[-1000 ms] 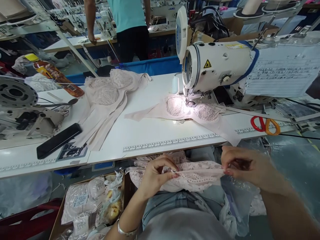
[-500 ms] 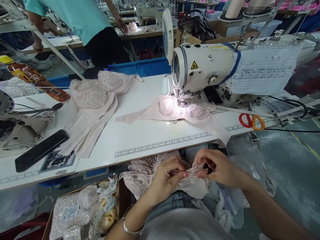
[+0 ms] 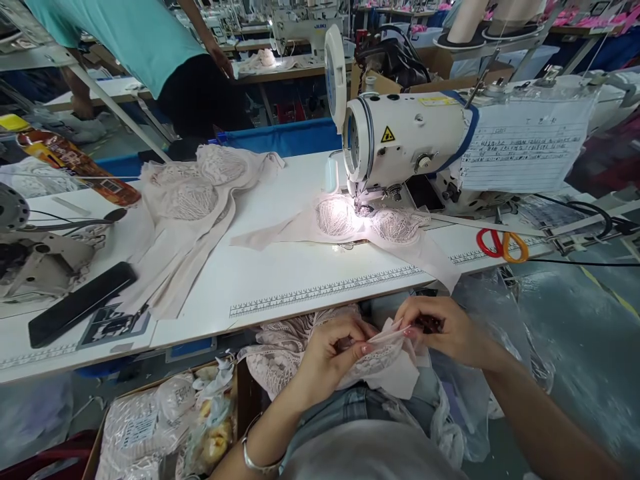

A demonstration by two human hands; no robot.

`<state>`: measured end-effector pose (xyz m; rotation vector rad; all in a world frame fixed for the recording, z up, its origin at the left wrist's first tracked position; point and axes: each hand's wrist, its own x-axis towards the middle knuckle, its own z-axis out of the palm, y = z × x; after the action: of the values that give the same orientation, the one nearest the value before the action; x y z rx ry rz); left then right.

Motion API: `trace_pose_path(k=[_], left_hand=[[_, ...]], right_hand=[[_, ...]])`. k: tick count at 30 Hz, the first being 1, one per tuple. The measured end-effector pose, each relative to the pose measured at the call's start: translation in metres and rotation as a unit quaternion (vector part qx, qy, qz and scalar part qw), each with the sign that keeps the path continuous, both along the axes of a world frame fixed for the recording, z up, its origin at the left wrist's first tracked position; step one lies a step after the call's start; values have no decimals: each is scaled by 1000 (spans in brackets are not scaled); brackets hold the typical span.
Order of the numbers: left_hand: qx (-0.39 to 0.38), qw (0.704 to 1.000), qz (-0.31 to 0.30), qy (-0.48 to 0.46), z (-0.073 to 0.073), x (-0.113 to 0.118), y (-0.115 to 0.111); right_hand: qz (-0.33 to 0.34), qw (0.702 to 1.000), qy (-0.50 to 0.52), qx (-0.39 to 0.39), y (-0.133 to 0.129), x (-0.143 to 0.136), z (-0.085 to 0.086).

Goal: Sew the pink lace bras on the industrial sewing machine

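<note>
- The room is a sewing workroom, with more machines on benches at the back and a person in a turquoise top (image 3: pixel 125 47) leaning at one of them, beyond a blue cloth (image 3: pixel 285 137).
- The white table (image 3: pixel 280 273) crosses the view, its near edge rising to the right, with a printed ruler (image 3: pixel 325 291) along that edge.
- The white sewing machine (image 3: pixel 410 137) stands on the right of it, lamp lit, its needle end pointing left.
- Pale pink garments (image 3: pixel 190 200) lie heaped at the left, cups away from the person, long strips trailing toward the near edge.
- One pink bra (image 3: pixel 395 227) lies beneath the needle, its long axis running left to right, the right wing slanting down over the near edge.
- The lace piece (image 3: pixel 383 357) is above the lap, below the table edge; its lace band slants from lower left to upper right, and a plain end points down toward the person.
- The left hand (image 3: pixel 333 353) and right hand (image 3: pixel 443 330) are close together, each pinching the lace piece between thumb and fingers.
- A bottle (image 3: pixel 75 163), black phone (image 3: pixel 80 303) and scissors (image 3: pixel 501 245) lie farther out.
</note>
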<state>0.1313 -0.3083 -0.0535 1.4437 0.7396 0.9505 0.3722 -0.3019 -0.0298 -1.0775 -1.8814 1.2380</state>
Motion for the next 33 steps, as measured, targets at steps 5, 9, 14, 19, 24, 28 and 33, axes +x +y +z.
trace_pose_path(k=[5, 9, 14, 19, 24, 28, 33], left_hand=[[-58, 998, -20, -26, -1, 2, -4], [-62, 998, -21, -24, -4, 3, -5], [-74, 997, -7, 6, 2, 6, -6], [-5, 992, 15, 129, 10, 17, -8], [-5, 980, 82, 181, 2, 28, -9], [-128, 985, 40, 107, 1, 29, -7], [-198, 979, 10, 41, 3, 26, -1]], right_hand=[[-47, 997, 41, -34, -3, -3, 0], [-73, 995, 47, -45, -6, -8, 1], [-93, 993, 58, -43, -10, -14, 5], [-71, 995, 30, -64, -16, -24, 9], [-52, 997, 5, -60, -16, -26, 8], [-96, 994, 5, -44, -13, -18, 1], [-57, 997, -19, -40, -12, -10, -5]])
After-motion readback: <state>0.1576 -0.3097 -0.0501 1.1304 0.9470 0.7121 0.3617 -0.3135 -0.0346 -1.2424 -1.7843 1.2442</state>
